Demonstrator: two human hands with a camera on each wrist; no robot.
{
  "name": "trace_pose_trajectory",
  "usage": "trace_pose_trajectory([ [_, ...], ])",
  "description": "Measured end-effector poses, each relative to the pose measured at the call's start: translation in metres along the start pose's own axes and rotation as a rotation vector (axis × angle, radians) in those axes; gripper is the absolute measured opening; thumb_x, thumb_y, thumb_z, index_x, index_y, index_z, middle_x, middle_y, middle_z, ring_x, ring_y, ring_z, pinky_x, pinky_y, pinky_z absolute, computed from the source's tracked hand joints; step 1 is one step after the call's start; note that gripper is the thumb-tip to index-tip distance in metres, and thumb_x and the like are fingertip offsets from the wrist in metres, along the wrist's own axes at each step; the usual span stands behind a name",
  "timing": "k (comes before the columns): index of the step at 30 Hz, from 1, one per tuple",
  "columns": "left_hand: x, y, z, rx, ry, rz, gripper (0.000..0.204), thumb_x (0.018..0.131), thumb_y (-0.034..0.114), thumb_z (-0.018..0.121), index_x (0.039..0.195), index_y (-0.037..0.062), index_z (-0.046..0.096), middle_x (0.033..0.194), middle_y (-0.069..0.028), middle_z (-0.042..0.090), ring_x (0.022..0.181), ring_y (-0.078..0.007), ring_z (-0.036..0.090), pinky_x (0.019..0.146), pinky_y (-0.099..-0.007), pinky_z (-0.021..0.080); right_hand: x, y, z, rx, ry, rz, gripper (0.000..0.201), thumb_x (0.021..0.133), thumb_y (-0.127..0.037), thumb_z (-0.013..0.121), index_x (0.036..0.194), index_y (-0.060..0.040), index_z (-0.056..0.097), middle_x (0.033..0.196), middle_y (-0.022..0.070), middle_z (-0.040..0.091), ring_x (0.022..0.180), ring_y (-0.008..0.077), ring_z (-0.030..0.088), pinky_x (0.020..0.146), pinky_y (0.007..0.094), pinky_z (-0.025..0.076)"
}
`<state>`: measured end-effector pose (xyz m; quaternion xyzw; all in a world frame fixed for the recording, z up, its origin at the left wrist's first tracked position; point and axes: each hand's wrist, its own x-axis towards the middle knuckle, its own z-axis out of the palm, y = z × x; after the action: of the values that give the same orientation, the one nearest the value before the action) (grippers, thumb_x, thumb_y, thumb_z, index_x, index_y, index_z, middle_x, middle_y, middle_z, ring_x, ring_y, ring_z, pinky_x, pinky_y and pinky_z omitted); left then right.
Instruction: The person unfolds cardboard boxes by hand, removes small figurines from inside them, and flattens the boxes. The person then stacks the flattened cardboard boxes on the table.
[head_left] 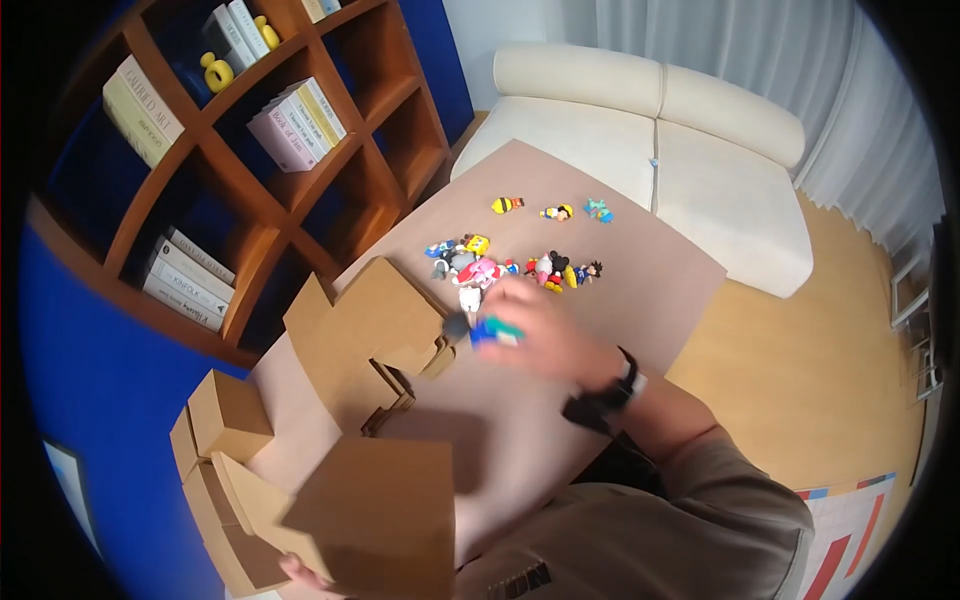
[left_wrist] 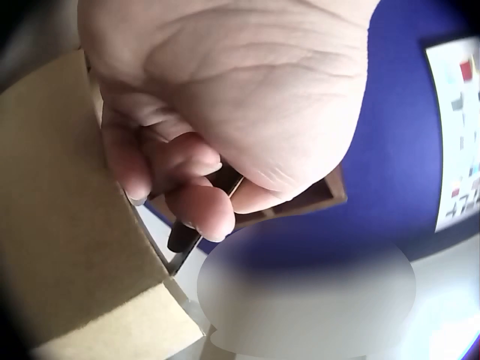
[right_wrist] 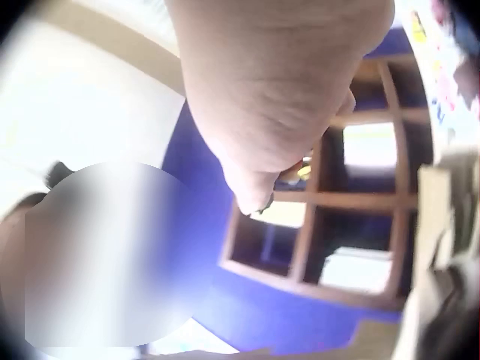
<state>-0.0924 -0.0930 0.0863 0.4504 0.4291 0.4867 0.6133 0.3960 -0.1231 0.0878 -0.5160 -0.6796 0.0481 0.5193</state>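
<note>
My right hand [head_left: 545,340] is over the table, pinching a small toy figure [head_left: 492,332] in blue and green, blurred. A dark rounded shape [head_left: 456,325] shows at the toy's left. In the right wrist view, the heel of that hand [right_wrist: 270,90] hides most of what it holds. My left hand [head_left: 303,573] grips the edge of a brown cardboard box [head_left: 385,510] low in the head view. The left wrist view shows its curled fingers [left_wrist: 202,210] at the box wall [left_wrist: 67,202]. A larger cardboard piece with cut flaps [head_left: 350,330] stands on the table between the hands.
Several toy figures [head_left: 482,272] lie heaped on the table [head_left: 640,270]; a yellow-and-black one [head_left: 507,205] and a turquoise one [head_left: 599,210] sit farther back. More cardboard boxes [head_left: 230,415] line the left edge. Behind are a wooden bookshelf [head_left: 200,120] and a white sofa [head_left: 580,130].
</note>
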Motion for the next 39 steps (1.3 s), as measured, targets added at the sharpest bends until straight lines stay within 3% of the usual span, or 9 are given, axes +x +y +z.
trace_pose_trajectory([
  [2, 0.01, -0.002, -0.008, -0.042, 0.097, 0.004, 0.038, 0.095, 0.025, 0.063, 0.121, -0.0027, 0.066, 0.094, -0.0111, 0.07, 0.078, -0.0194, 0.069, 0.068, -0.0302, 0.056, 0.004, 0.052, 0.025, -0.121, 0.093, 0.049, 0.041, 0.087, -0.036, 0.083, 0.112, -0.0055, 0.07, 0.114, 0.0131, 0.062, 0.106, 0.0346, 0.062, 0.088, 0.0414, 0.053],
  [4, 0.022, -0.003, -0.016, -0.074, 0.153, 0.002, 0.039, 0.095, 0.025, 0.062, 0.122, -0.0025, 0.066, 0.096, -0.0113, 0.07, 0.079, -0.0197, 0.069, 0.069, -0.0308, 0.056, 0.011, 0.08, 0.038, -0.282, -0.127, 0.207, 0.043, 0.085, -0.036, 0.083, 0.115, -0.0073, 0.071, 0.119, 0.0122, 0.063, 0.118, 0.0337, 0.06, 0.096, 0.0439, 0.051],
  [7, 0.036, -0.006, -0.025, -0.114, 0.198, -0.001, 0.04, 0.096, 0.026, 0.062, 0.123, -0.0023, 0.066, 0.098, -0.0116, 0.07, 0.081, -0.0203, 0.07, 0.071, -0.0317, 0.056, 0.016, 0.09, 0.041, -0.555, 0.008, 0.246, 0.049, 0.081, -0.035, 0.086, 0.12, -0.0089, 0.072, 0.125, 0.0112, 0.062, 0.126, 0.0339, 0.053, 0.106, 0.0492, 0.045],
  [12, 0.06, -0.012, -0.036, -0.166, 0.22, -0.001, 0.041, 0.096, 0.028, 0.061, 0.124, -0.0018, 0.065, 0.101, -0.0121, 0.071, 0.083, -0.0212, 0.07, 0.074, -0.0332, 0.057, -0.009, 0.094, 0.022, -0.422, 0.047, 0.087, 0.066, 0.074, -0.039, 0.09, 0.131, -0.0128, 0.069, 0.14, 0.0134, 0.058, 0.133, 0.0379, 0.049, 0.113, 0.0517, 0.041],
  [14, 0.067, -0.015, -0.04, -0.191, 0.228, -0.009, 0.041, 0.096, 0.028, 0.06, 0.125, -0.0016, 0.065, 0.102, -0.0123, 0.071, 0.085, -0.0216, 0.07, 0.075, -0.0337, 0.057, -0.013, 0.1, 0.019, -0.452, -0.197, 0.012, 0.063, 0.074, -0.038, 0.089, 0.128, -0.0115, 0.07, 0.137, 0.0139, 0.06, 0.133, 0.041, 0.049, 0.113, 0.0538, 0.041],
  [26, 0.1, -0.034, -0.055, -0.315, 0.157, -0.05, 0.044, 0.098, 0.032, 0.058, 0.128, -0.0004, 0.064, 0.11, -0.0135, 0.072, 0.091, -0.0239, 0.071, 0.082, -0.0373, 0.058, -0.006, 0.139, 0.024, -0.443, 0.287, 0.378, 0.05, 0.08, -0.021, 0.087, 0.123, -0.0047, 0.067, 0.122, 0.0181, 0.068, 0.117, 0.0401, 0.063, 0.103, 0.0497, 0.05],
  [32, 0.098, -0.039, -0.071, -0.386, 0.148, -0.011, 0.046, 0.099, 0.034, 0.057, 0.129, 0.0002, 0.063, 0.114, -0.0141, 0.072, 0.094, -0.025, 0.072, 0.086, -0.0391, 0.059, -0.015, 0.156, 0.027, -0.407, 0.224, 0.198, 0.057, 0.071, -0.01, 0.086, 0.123, -0.0047, 0.065, 0.125, 0.0192, 0.065, 0.119, 0.0413, 0.061, 0.104, 0.0499, 0.049],
  [34, 0.096, -0.044, -0.069, -0.107, 0.387, 0.19, 0.045, 0.099, 0.025, 0.062, 0.135, -0.0026, 0.061, 0.132, -0.0149, 0.068, 0.12, -0.0263, 0.065, 0.106, -0.0402, 0.051, -0.013, 0.143, 0.024, -0.393, 0.197, 0.125, 0.058, 0.071, -0.008, 0.083, 0.125, -0.0044, 0.064, 0.13, 0.0196, 0.063, 0.125, 0.0419, 0.058, 0.109, 0.0505, 0.046],
  [39, 0.059, -0.022, -0.026, 0.044, 0.083, 0.159, 0.04, 0.11, 0.029, 0.055, 0.136, -0.0013, 0.06, 0.122, -0.0079, 0.07, 0.112, -0.0202, 0.066, 0.1, -0.0356, 0.051, 0.001, 0.093, 0.026, -0.459, 0.155, -0.005, 0.054, 0.075, -0.003, 0.075, 0.128, -0.0036, 0.063, 0.132, 0.0205, 0.06, 0.13, 0.0416, 0.055, 0.114, 0.0489, 0.043],
])
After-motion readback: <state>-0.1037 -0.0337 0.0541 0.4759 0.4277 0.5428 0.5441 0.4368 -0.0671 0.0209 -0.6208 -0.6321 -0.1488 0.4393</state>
